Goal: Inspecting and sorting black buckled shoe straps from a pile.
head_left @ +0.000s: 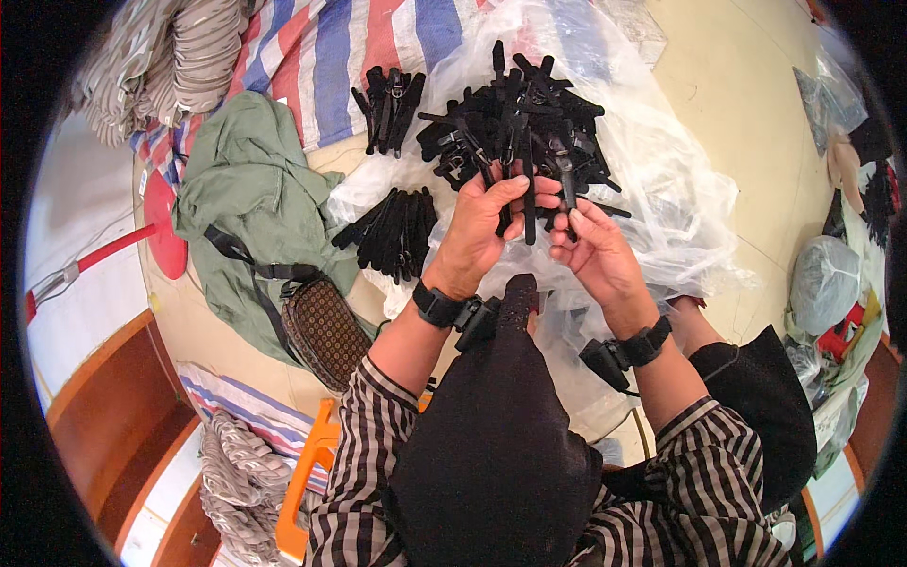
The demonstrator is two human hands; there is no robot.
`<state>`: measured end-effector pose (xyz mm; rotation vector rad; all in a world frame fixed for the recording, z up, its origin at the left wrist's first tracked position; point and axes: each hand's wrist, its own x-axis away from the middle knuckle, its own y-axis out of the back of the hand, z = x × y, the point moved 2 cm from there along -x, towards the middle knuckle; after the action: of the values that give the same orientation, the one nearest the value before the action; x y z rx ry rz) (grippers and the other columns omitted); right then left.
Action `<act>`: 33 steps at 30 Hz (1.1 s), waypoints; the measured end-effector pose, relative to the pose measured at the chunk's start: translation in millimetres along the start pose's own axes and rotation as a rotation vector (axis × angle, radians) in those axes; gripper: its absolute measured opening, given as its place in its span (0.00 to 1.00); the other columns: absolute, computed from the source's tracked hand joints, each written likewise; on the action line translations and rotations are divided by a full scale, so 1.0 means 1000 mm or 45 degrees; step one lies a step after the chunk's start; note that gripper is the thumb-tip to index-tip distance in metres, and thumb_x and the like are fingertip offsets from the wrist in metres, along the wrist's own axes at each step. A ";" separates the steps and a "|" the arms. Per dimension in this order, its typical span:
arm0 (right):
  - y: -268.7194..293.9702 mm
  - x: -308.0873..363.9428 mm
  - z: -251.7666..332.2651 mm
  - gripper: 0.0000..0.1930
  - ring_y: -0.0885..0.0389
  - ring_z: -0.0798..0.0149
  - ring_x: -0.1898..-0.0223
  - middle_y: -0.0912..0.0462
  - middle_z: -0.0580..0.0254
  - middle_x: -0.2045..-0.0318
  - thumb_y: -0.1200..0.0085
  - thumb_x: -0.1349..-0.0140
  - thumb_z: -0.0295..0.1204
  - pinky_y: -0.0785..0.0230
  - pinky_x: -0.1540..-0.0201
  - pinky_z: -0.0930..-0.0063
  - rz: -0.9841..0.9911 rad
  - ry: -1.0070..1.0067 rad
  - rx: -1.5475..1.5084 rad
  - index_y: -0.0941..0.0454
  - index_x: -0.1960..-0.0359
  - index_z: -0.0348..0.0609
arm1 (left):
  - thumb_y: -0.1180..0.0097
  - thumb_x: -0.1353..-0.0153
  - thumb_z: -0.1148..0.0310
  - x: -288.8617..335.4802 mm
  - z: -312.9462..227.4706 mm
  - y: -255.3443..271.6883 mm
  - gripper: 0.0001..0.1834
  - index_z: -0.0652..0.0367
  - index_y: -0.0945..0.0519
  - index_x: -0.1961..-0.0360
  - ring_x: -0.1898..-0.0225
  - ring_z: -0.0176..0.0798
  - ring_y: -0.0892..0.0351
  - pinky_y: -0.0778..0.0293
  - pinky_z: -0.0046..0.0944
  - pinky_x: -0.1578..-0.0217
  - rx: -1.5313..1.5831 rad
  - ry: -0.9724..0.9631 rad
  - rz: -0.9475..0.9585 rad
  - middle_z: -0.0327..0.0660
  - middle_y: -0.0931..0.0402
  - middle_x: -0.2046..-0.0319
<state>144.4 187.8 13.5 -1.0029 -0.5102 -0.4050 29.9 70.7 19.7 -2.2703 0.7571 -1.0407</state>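
My left hand (480, 225) is closed around several black buckle straps (528, 213), which stick up and down between thumb and fingers. Close beside it, my right hand (600, 253) pinches the lower end of one black strap (567, 170) that has a metal buckle. Just beyond both hands lies a loose heap of similar black straps (581, 118) on crumpled clear plastic (675, 203). Two smaller groups sit left of the heap: a far bundle (387, 113) and a nearer, fanned-out bundle (402, 227). Dark bands with small black devices are on both my wrists.
A green garment (241, 170) and a brown patterned pouch (326, 331) lie at the left. Behind them are a striped woven sheet (331, 66) and bundled grey-beige straps (208, 57). An orange plastic frame (307, 482) stands near my left arm. Plastic bags (827, 283) crowd the right edge.
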 end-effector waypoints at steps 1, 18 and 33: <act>0.003 0.001 0.003 0.09 0.22 0.68 0.67 0.22 0.63 0.68 0.52 0.39 0.29 0.26 0.62 0.72 0.012 0.022 -0.021 0.29 0.57 0.42 | 0.53 0.41 0.71 0.000 -0.001 -0.002 0.05 0.59 0.29 0.64 0.67 0.36 0.19 0.39 0.21 0.88 0.000 -0.001 0.002 0.50 0.22 0.65; -0.004 0.000 -0.001 0.10 0.24 0.71 0.64 0.22 0.67 0.66 0.49 0.41 0.30 0.29 0.60 0.73 -0.062 0.083 0.214 0.27 0.58 0.44 | 0.49 0.43 0.70 0.000 0.010 0.009 0.12 0.60 0.28 0.58 0.67 0.34 0.20 0.39 0.23 0.85 -0.165 -0.020 -0.045 0.46 0.21 0.65; -0.007 0.001 0.003 0.05 0.24 0.77 0.69 0.19 0.64 0.61 0.45 0.44 0.26 0.34 0.70 0.84 -0.171 0.187 0.434 0.24 0.65 0.44 | 0.50 0.46 0.75 -0.008 0.025 0.008 0.10 0.63 0.27 0.61 0.79 0.28 0.24 0.40 0.24 0.89 -0.617 -0.072 -0.202 0.43 0.21 0.70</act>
<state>140.7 186.7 20.2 -0.6076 -0.4957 -0.4889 43.5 76.1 -3.3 -2.7965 0.8931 -0.9316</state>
